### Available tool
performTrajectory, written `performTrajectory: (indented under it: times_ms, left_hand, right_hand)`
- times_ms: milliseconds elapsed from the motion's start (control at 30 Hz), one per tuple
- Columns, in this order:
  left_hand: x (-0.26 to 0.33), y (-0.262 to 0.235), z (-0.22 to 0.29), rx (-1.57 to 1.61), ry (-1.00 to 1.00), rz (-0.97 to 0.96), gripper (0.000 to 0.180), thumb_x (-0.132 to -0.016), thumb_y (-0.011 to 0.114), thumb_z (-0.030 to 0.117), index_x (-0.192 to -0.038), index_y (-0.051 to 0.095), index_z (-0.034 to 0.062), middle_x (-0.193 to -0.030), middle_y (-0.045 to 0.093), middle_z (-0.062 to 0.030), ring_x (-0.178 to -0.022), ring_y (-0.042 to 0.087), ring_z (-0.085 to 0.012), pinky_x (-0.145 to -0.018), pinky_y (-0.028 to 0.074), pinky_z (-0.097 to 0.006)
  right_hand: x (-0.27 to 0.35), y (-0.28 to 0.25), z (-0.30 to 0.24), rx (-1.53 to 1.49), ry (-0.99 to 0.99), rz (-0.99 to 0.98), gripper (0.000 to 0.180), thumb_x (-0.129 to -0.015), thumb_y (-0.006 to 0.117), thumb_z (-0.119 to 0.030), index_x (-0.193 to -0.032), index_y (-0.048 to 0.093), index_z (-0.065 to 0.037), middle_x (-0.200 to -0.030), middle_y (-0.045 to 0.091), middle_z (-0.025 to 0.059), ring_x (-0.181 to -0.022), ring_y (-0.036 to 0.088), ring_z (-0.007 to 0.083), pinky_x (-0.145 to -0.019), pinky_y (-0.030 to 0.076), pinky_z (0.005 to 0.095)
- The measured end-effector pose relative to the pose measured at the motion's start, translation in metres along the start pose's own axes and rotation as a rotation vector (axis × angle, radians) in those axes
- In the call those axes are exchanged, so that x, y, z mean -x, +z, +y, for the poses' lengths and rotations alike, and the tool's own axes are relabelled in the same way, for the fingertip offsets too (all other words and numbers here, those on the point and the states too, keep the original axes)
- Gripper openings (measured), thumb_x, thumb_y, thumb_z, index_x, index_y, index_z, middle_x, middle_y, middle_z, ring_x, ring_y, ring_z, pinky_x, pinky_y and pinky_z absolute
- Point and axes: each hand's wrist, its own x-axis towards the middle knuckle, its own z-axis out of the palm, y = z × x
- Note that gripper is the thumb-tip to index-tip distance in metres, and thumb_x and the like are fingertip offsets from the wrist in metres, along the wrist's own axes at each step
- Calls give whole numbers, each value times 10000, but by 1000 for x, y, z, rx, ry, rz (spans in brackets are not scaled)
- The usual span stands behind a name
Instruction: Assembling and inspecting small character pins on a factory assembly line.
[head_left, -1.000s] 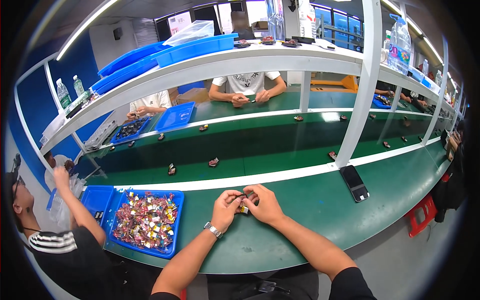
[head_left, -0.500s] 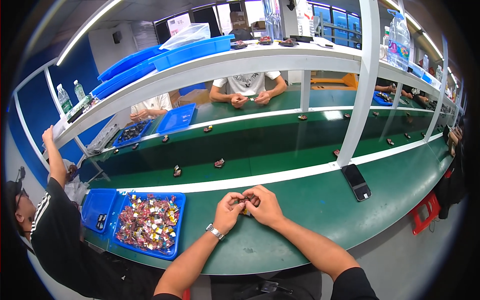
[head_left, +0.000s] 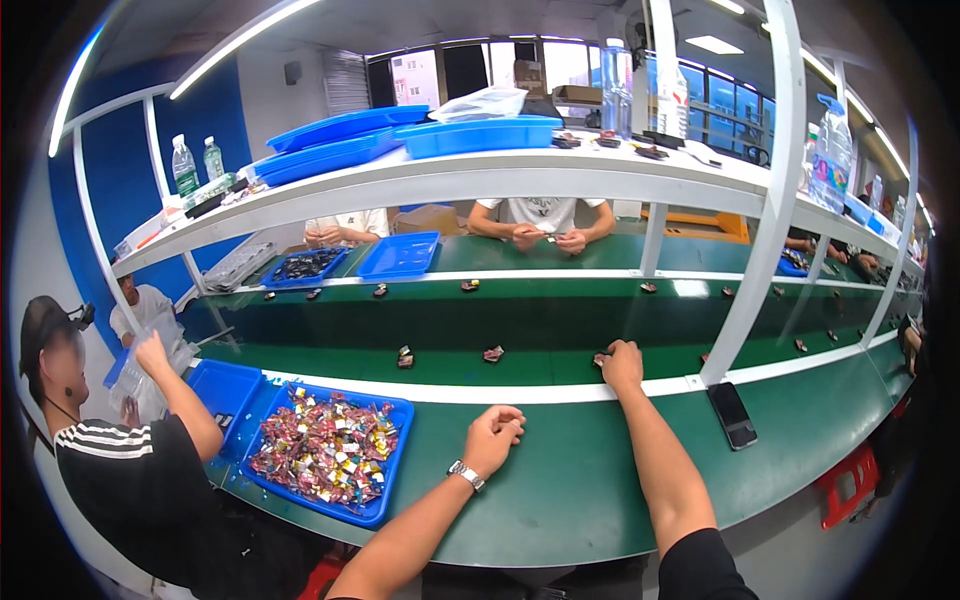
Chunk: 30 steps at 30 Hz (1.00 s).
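Dark small part (head_left: 600, 358) mostly hidden under right hand (head_left: 622, 364); axis indiscernible; fingers closed over it. Left hand (head_left: 492, 436) fingers curled together, empty, on worktop (head_left: 560, 470).

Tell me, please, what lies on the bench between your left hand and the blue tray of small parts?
Only bare green bench top lies between the left hand and the blue tray, as the head view shows.

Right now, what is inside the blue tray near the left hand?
The blue tray holds a heap of small shiny red, pink and gold packets. Its bottom is mostly covered by them.
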Motion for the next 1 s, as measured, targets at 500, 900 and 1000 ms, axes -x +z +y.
performTrajectory:
  times_ms: [500,900,1000]
  left_hand:
    - [0,1,4,-38,24,10,123,-909,589,54,-1027,594,20,-842,652,-35,-673,582,-74,-558,453,-214]
    - [-4,-13,10,117,-118,-120,293,-1013,474,237,-1114,581,-16,-848,647,-73,-645,572,-88,-555,459,-208]
    - [-5,-10,24,-13,-142,-344,374,-1030,453,289,-1151,622,-22,-857,637,-43,-670,579,-81,-589,468,-199]
  right_hand:
    - [31,76,-138,-401,-217,-323,671,-641,856,-223,-1219,582,-21,-1132,644,151,-1055,600,313,-918,485,402]
    - [105,-81,-64,-714,-526,-704,766,-643,853,-115,-1335,523,-123,-1163,655,26,-1113,553,210,-926,463,356]
    - [119,-93,-61,-702,-630,-687,792,-658,827,-80,-1376,495,-118,-1215,650,9,-1172,501,239,-979,443,370]
